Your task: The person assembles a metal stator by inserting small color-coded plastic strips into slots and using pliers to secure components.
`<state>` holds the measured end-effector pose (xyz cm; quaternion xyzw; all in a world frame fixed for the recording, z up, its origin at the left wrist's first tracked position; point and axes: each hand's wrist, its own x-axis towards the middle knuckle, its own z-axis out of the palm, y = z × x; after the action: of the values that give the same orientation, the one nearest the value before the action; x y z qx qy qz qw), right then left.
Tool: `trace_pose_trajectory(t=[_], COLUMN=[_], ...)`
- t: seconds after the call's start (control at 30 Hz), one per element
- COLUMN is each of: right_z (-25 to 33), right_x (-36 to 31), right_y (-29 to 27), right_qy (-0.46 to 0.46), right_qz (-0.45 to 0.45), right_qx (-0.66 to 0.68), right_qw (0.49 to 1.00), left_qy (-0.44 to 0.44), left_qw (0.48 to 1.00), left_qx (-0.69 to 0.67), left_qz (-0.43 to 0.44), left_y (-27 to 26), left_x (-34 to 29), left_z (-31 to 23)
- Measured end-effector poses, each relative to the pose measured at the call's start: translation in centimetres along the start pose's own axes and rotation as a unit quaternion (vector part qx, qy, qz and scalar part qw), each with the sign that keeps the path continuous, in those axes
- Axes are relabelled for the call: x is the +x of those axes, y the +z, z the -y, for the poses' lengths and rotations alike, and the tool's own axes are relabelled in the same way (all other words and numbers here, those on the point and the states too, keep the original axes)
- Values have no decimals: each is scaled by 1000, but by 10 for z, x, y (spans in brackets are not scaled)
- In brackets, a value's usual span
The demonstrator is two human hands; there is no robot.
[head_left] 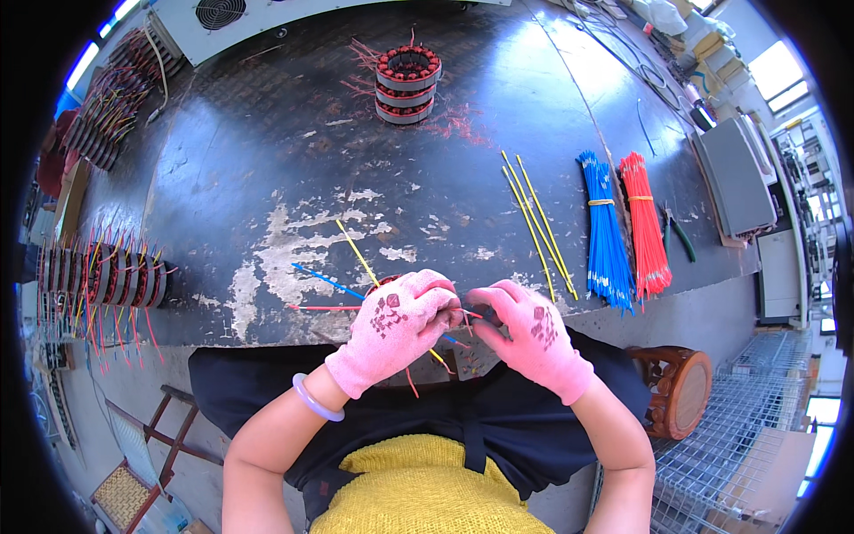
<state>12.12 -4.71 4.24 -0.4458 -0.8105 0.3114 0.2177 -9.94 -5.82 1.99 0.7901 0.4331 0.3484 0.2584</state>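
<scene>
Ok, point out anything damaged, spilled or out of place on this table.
The dark tabletop looks damaged: pale, jagged patches show where its surface has worn away, largest ahead of the hands. Loose red scraps lie scattered beside the stack of wound rings, like spilled offcuts.

Nothing legible here tbh. Dark red print (389,314) on the backs of the left pink glove (391,322) and right pink glove (534,341), but too small to read.
</scene>
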Motion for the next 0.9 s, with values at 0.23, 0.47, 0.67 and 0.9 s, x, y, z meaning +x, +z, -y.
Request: trace_pose_trajectory(t=[0.23,0.47,0.67,0.9], right_z=[-6,0,-9,-6], right_x=[16,-4,-4,1], right_y=[5,8,19,0], right_qy=[256,0,-114,290], right_qz=[104,-99,-112,155], right_qx=[274,-36,-173,371], right_qw=[921,994,972,868], left_qy=[16,13,14,-2], left_qw=[1000,1000,1000,1000], left_qx=[5,3,1,-8], left_qz=[4,12,-1,18], left_y=[0,-1,0,-3], left_x=[2,0,1,0], left_z=[1,2,0,-1])
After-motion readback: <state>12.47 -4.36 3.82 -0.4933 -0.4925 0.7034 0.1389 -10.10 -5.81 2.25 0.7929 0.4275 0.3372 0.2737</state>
